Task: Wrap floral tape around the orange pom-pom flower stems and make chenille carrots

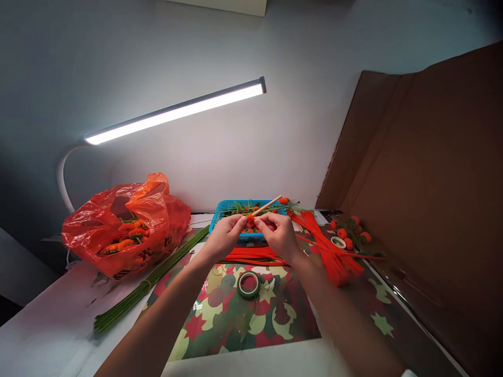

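My left hand [225, 235] and my right hand [280, 233] meet above the table, fingers pinched together on a small orange fuzzy piece [250, 220] wound on a thin wooden stick [268, 205]. The stick slants up to the right over a blue basket [220, 215]. A roll of green tape [249, 285] lies flat on the patterned paper [243, 319] just below my hands.
A red plastic bag [126, 230] of orange flowers sits at the left. A bundle of green stems [149, 280] lies diagonally. Red pipe cleaners [330, 251] fan out at the right, beside orange balls [342, 233] and brown cardboard [424, 173]. A lit lamp bar [176, 111] hangs above.
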The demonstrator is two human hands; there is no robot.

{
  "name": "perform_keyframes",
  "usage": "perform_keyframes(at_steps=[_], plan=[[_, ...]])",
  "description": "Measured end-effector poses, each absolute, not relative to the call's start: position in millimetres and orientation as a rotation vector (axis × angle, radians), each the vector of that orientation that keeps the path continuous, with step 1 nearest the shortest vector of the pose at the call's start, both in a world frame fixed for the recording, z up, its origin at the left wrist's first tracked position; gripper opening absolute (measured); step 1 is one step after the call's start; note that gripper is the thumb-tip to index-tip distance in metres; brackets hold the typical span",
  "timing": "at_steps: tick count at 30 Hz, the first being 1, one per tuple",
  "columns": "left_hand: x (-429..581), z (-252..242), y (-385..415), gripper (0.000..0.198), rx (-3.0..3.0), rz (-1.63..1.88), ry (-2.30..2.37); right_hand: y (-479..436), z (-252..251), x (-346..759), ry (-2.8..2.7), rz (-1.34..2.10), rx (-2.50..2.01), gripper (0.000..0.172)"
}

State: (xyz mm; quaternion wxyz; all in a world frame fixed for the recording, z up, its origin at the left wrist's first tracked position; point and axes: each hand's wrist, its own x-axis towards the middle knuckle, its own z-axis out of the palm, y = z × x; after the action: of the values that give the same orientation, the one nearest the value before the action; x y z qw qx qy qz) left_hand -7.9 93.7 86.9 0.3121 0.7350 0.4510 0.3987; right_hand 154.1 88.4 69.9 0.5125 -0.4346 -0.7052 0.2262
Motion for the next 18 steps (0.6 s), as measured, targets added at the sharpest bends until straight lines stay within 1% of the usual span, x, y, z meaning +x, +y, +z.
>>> perform_keyframes(at_steps=[6, 11, 18], plan=[[-11, 87, 93, 0.046, 1.683, 0.968, 0.925, 92, 76, 161, -1.640, 0.909, -0.907, 0.030], [-19, 92, 91, 0.047, 1.817, 0.813, 0.818, 98, 77, 173, -1.626, 1.271, -0.793, 0.029], [-32, 96, 92, 0.046, 2.060, 0.520, 0.856, 107, 68, 184, -1.838, 1.445, -0.793, 0.032]])
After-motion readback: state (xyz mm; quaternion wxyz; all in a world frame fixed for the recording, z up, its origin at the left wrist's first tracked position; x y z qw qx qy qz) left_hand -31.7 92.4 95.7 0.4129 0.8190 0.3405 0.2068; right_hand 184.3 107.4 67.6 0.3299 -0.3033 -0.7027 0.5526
